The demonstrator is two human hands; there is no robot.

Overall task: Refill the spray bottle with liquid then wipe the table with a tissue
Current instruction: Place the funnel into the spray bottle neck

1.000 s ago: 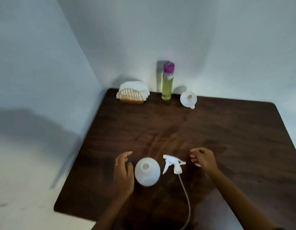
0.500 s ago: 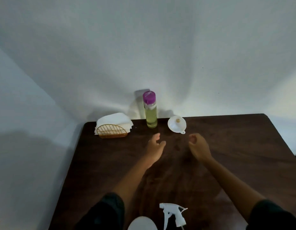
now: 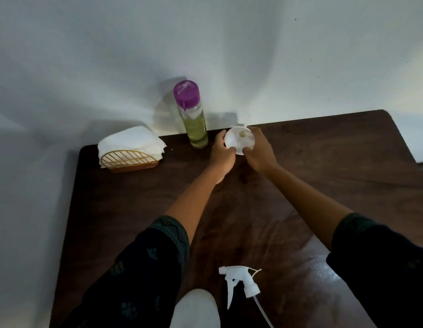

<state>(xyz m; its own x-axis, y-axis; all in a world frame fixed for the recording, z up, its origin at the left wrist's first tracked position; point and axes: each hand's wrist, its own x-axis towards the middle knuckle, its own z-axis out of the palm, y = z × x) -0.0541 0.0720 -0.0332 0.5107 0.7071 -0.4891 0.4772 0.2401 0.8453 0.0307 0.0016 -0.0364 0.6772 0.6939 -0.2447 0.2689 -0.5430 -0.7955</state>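
Both arms reach out across the dark wood-grain surface toward its far edge, forearms bare below dark patterned sleeves, and the two hands meet round a small white plastic funnel. The left hand comes in from the left with its fingers curled over the funnel's left rim and its thumb pressed at the near rim; the right hand cups the funnel from the right, fingers wrapped round the far and right side, thumb at the near edge. The funnel is a shallow round dish with a small yellowish spot at its middle, its mouth tilted toward the camera, held just at the far edge near the wall. Just left of the hands stands a tall clear bottle with a purple cap and yellow-green liquid in its lower part, upright at the far edge. Toward the far left corner a gold wire holder with a wooden base carries a stack of white folded tissues. At the near edge, well apart from the hands, stands the open, rounded white spray bottle, partly cut off by the frame, and just right of it lies the white trigger sprayer head with its thin clear tube trailing to the near edge.
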